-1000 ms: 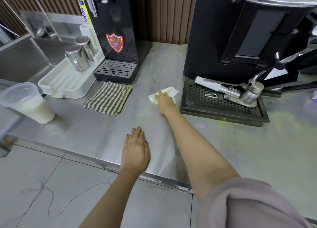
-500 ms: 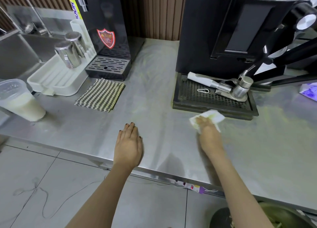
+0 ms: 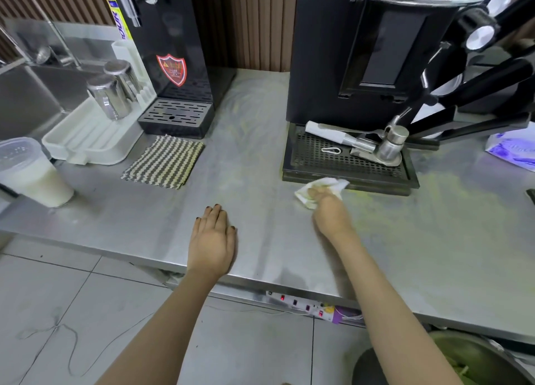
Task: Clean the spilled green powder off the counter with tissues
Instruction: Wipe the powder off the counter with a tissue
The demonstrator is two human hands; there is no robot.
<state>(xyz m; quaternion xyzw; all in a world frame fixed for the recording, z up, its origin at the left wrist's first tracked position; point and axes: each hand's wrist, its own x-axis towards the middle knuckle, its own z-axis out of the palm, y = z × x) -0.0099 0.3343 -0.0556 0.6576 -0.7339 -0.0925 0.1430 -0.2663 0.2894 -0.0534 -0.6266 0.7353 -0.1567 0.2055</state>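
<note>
My right hand (image 3: 330, 214) presses a crumpled white tissue (image 3: 337, 185), stained green, onto the steel counter (image 3: 260, 182) just in front of the black drip tray (image 3: 347, 173) of the right-hand machine. A faint yellow-green film of powder (image 3: 434, 190) spreads over the counter to the right of that hand. Fainter green streaks (image 3: 246, 124) lie between the two machines. My left hand (image 3: 212, 240) rests flat, palm down, near the counter's front edge, holding nothing.
A striped cloth (image 3: 165, 161), a white drain tray (image 3: 86, 135) with two steel cups (image 3: 113, 92) and a lidded cup of milk (image 3: 31, 173) stand at the left. A purple tissue pack (image 3: 512, 150) lies far right. A bin (image 3: 474, 361) sits below the counter.
My right hand dragged the tissue from between the machines to the front of the drip tray, then slightly left along it. My left hand stayed flat on the counter.
</note>
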